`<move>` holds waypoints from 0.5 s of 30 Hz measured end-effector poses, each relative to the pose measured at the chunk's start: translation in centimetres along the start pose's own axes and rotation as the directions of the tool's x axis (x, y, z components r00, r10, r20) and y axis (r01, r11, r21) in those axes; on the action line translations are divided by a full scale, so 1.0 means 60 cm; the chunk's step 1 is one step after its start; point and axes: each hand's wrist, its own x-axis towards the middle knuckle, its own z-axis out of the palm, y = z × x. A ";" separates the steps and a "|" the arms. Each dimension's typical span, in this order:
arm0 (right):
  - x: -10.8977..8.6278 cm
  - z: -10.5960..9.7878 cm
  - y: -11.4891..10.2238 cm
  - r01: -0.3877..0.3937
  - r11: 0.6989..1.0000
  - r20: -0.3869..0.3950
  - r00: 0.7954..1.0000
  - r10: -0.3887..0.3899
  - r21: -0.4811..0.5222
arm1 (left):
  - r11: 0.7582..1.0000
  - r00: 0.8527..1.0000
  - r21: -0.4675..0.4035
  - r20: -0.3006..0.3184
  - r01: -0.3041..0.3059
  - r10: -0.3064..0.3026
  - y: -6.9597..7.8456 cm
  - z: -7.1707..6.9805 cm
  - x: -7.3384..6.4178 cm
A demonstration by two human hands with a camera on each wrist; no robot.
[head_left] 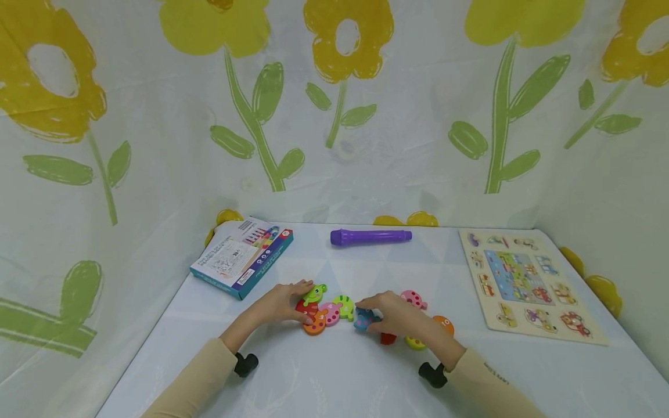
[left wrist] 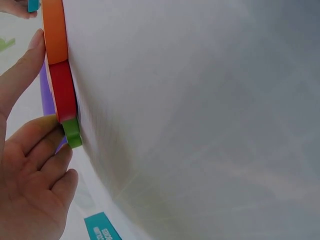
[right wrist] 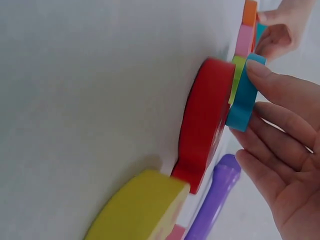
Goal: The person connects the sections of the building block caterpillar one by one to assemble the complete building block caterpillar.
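Observation:
My left hand (head_left: 277, 303) rests against a joined row of wooden animal blocks. Its thumb touches the orange dotted block (head_left: 315, 325), and its fingertips lie by the green block (head_left: 315, 294) and the red one (left wrist: 64, 92). A pink dotted block (head_left: 331, 314) and a light green striped block (head_left: 345, 307) continue the row. Between thumb and fingers my right hand (head_left: 399, 316) pinches a blue animal block (right wrist: 244, 95), close to the row's right end. Under that hand lies another red block (right wrist: 207, 115), partly hidden in the head view.
A yellow block (right wrist: 137, 210), an orange block (head_left: 444, 323) and a pink block (head_left: 413, 298) lie around the right hand. Farther back are a purple tube (head_left: 371, 237) and a flat box (head_left: 243, 255). A wooden puzzle board (head_left: 483, 278) sits at right.

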 end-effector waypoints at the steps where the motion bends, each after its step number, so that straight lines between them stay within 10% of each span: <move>1: 0.001 0.001 -0.002 0.003 1.000 -0.001 1.000 -0.003 -0.004 | 1.000 1.000 0.002 0.000 0.001 -0.001 0.000 0.000 0.000; 15: 0.013 0.015 -0.025 -0.043 0.998 -0.067 0.997 0.040 -0.045 | 1.000 1.000 0.020 0.006 -0.008 0.008 -0.002 0.000 0.001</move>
